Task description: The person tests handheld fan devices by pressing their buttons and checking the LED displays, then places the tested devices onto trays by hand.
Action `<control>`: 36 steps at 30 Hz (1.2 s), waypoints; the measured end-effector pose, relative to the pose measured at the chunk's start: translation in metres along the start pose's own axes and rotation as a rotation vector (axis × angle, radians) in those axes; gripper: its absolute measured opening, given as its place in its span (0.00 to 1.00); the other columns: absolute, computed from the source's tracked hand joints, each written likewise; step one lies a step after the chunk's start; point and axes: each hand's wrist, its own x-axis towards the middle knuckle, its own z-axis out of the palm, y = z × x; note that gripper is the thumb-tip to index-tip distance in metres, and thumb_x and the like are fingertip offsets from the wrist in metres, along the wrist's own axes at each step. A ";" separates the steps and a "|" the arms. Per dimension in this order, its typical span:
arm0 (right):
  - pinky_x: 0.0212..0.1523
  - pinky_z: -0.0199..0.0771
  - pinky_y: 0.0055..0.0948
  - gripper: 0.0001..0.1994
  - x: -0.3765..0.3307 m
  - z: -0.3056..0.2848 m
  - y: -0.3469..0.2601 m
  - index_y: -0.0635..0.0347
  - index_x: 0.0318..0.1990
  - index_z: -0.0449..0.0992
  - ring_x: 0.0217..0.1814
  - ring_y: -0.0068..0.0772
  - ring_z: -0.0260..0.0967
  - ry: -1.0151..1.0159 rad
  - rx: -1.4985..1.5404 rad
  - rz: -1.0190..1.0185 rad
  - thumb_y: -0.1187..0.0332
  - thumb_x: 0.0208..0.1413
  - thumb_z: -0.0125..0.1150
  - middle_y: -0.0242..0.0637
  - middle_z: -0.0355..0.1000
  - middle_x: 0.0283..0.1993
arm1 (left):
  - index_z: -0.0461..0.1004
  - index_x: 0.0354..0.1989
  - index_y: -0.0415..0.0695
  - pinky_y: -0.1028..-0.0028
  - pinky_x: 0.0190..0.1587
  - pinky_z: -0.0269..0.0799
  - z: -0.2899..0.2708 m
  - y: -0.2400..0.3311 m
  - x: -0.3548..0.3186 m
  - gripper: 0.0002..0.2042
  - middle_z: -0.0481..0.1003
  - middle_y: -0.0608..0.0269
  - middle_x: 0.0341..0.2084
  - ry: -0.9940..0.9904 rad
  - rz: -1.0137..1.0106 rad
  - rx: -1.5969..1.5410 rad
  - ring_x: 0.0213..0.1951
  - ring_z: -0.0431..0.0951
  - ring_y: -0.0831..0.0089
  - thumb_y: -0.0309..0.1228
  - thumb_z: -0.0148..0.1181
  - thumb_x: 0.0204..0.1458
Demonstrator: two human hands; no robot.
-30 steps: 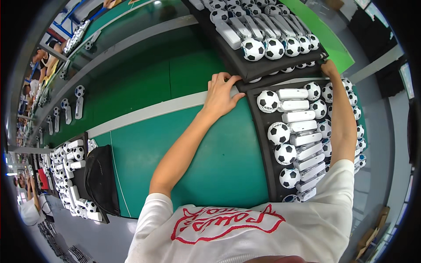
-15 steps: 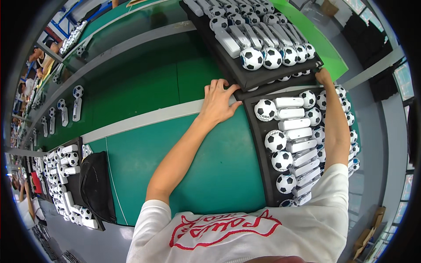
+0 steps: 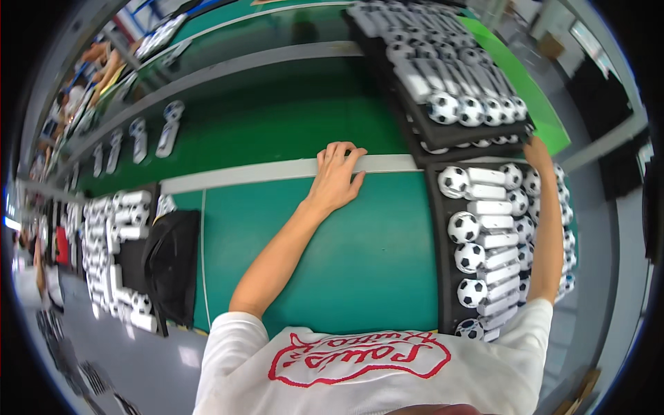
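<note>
My left hand (image 3: pixel 337 178) rests over the grey rail (image 3: pixel 277 169) at the bench's far edge, fingers loosely apart and nothing in them. To its right is a stack of black trays (image 3: pixel 477 131), whose top one carries rows of white handheld devices with soccer-ball heads (image 3: pixel 443 108). At the stack's near right corner, my right hand (image 3: pixel 538 153) is closed on the edge of a black tray; its fingertips are partly hidden and blurred. Below that forearm lies another black tray (image 3: pixel 446 277) filled with the same devices, including a white body (image 3: pixel 494 222).
A green work surface (image 3: pixel 346 263) spreads before me. At left are a black bag (image 3: pixel 173 263) and a tray of similar devices (image 3: pixel 114 256). Several ball-headed devices (image 3: pixel 168 138) stand beyond the rail. A bright green panel (image 3: pixel 532 104) borders the stack. People work at far left.
My left hand has let go of the tray stack's near left corner and is now apart from it, to the left. The whole view has shifted, while my right hand stays at the right corner.
</note>
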 end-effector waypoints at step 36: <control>0.40 0.80 0.31 0.12 -0.141 -0.040 -0.526 0.65 0.41 0.73 0.44 0.36 0.77 -0.660 1.873 0.107 0.67 0.55 0.64 0.47 0.77 0.42 | 0.50 0.60 0.37 0.67 0.47 0.74 -0.103 -0.015 -0.079 0.34 0.70 0.51 0.49 -0.148 -0.365 -1.024 0.50 0.74 0.64 0.28 0.65 0.49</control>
